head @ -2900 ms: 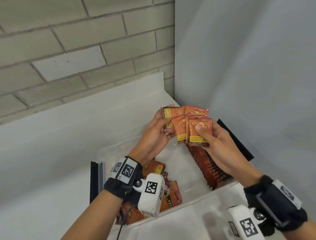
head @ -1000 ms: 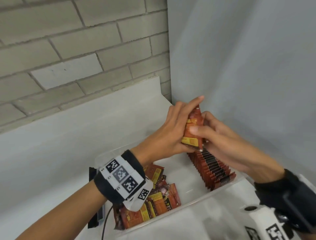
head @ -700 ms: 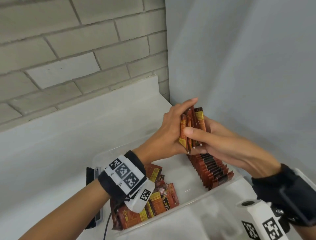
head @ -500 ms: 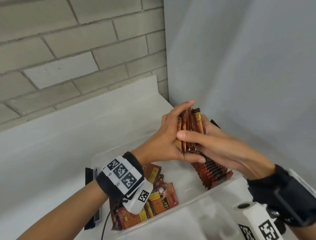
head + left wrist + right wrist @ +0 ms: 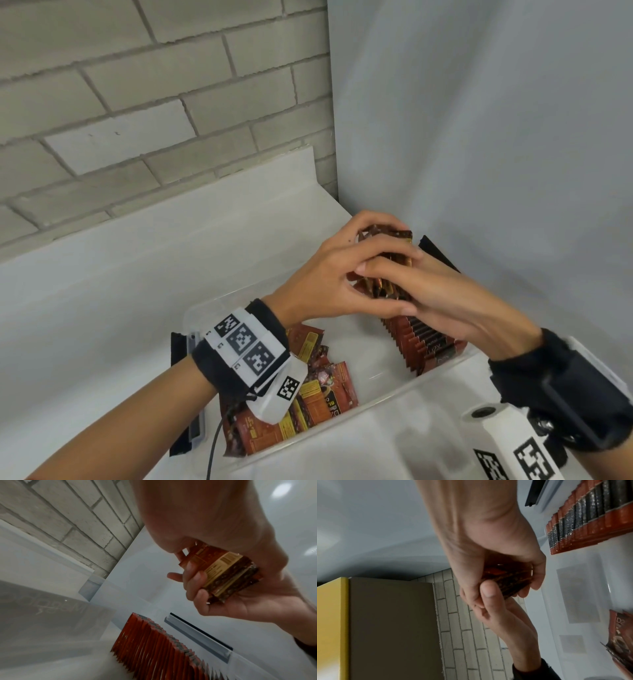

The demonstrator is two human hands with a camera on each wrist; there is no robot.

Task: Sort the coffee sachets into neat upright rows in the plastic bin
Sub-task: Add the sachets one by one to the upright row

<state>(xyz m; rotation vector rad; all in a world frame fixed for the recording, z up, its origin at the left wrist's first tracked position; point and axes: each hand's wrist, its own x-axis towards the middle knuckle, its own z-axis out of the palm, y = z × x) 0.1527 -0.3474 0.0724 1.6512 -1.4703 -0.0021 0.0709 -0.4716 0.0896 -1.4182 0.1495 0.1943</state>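
Brick-backed table: your left hand (image 5: 329,281) and right hand (image 5: 455,301) now grip squared, lowered sachets (image 5: 387,253), ready for row (image 5: 424,342).

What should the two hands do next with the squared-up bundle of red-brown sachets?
Probably lower the bundle of red-brown foil sachets, gripped by left hand and right hand, onto the far end of the upright sachet row in the clear plastic bin; it sits directly above.
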